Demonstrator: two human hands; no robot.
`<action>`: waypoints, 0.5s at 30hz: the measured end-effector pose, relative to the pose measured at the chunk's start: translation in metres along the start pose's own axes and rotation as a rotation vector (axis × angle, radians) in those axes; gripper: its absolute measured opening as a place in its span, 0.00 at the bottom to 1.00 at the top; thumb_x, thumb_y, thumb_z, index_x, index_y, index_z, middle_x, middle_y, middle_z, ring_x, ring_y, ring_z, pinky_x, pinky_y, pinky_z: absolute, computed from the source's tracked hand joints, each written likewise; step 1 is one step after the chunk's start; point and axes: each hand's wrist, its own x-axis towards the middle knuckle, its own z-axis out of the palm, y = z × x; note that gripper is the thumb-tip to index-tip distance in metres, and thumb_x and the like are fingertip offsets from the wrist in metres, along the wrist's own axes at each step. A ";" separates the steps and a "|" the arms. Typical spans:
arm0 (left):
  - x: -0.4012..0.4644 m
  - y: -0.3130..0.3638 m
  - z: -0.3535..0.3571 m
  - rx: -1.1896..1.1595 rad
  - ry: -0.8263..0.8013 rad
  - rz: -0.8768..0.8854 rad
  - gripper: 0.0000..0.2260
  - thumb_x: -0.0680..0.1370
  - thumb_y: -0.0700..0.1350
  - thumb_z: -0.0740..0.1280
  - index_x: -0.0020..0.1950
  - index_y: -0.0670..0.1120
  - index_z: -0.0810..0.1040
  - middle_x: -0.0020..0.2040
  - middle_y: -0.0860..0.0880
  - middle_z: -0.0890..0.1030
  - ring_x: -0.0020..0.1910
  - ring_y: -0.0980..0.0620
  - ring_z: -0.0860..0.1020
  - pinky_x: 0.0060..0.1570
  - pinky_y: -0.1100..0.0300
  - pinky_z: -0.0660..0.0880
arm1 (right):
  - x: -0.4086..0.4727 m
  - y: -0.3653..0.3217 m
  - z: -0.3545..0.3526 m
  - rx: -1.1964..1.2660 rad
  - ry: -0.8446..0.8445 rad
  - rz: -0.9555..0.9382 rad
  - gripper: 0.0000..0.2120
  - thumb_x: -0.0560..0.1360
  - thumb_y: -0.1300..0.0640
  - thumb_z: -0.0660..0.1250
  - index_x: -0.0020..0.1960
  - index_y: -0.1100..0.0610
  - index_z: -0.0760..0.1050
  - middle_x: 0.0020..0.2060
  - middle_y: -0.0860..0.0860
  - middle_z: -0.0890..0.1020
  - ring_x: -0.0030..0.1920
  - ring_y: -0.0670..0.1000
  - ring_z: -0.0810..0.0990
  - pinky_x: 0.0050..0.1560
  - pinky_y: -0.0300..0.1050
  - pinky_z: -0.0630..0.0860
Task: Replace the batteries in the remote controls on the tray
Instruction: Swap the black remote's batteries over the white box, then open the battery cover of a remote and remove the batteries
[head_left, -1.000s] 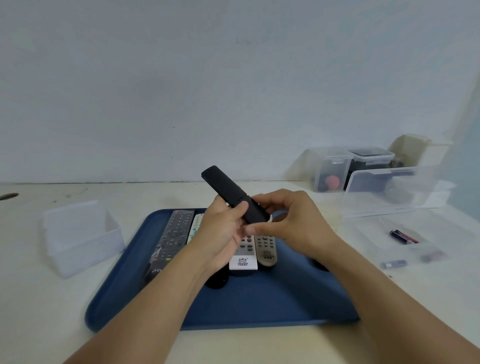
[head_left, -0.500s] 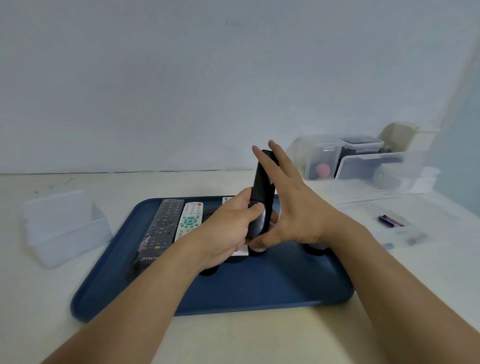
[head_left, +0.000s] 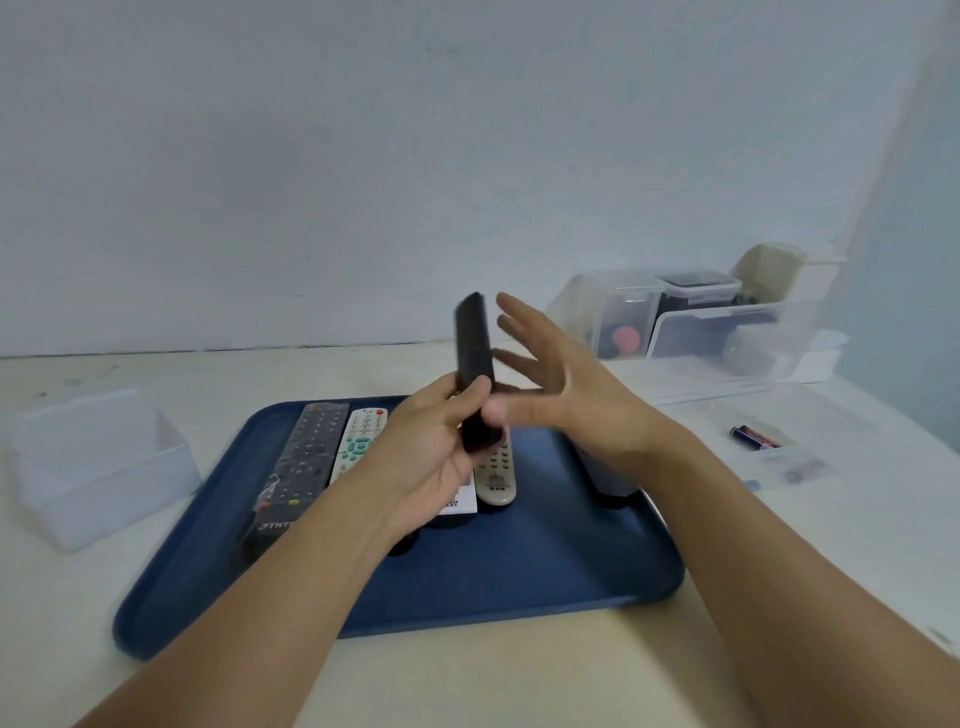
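Counted two hands, one blue tray (head_left: 545, 582), one slim black remote (head_left: 474, 374) up in the air. Counted at least four more remotes lying on the tray: a long black remote (head_left: 306, 462) at the left, a white remote with green buttons (head_left: 358, 441) just beside it, a white remote with a label (head_left: 460, 501) mostly hidden under the left wrist, a beige remote (head_left: 496, 475) beside that. Something dark half hidden behind the right wrist; could not tell what.

Held above the tray's middle, nearly upright, top leaning slightly left: plain matte black, no buttons showing on the side seen. Gripped low down by the left hand (head_left: 431, 457), fingers curled round the body, thumb pressed across its front. Right hand (head_left: 571, 400) just beside it, fingers straight and spread, grasping nothing, thumb reaching toward the remote's lower end; blurred, so contact could not be told.

Off to the left on the pale table (head_left: 467, 670), an open clear plastic box (head_left: 98, 467). At the right rear, a cluster of clear storage boxes (head_left: 701, 322). Nearer on the right, a dark battery (head_left: 753, 435) lying on clear plastic. Both forearms crossed over the tray's near half, blocking part of the remote row.
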 end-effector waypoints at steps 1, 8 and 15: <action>0.002 -0.003 0.000 0.085 0.055 0.054 0.11 0.84 0.41 0.64 0.65 0.44 0.80 0.58 0.45 0.85 0.58 0.49 0.82 0.56 0.55 0.78 | 0.001 -0.002 -0.002 0.105 0.056 0.058 0.42 0.69 0.49 0.78 0.78 0.46 0.62 0.71 0.48 0.74 0.65 0.46 0.79 0.61 0.48 0.78; -0.006 -0.016 0.013 0.686 0.065 0.418 0.16 0.80 0.41 0.71 0.66 0.53 0.78 0.49 0.49 0.86 0.46 0.52 0.86 0.50 0.55 0.83 | 0.003 -0.002 0.002 -0.029 0.211 0.177 0.10 0.79 0.53 0.69 0.47 0.61 0.81 0.33 0.56 0.82 0.27 0.49 0.72 0.25 0.37 0.67; -0.005 -0.002 -0.010 1.446 0.189 0.439 0.20 0.76 0.57 0.70 0.65 0.52 0.79 0.57 0.57 0.78 0.58 0.54 0.75 0.59 0.55 0.73 | -0.001 0.002 -0.033 -0.489 0.320 0.427 0.20 0.68 0.52 0.81 0.55 0.60 0.80 0.36 0.48 0.77 0.31 0.45 0.78 0.36 0.40 0.75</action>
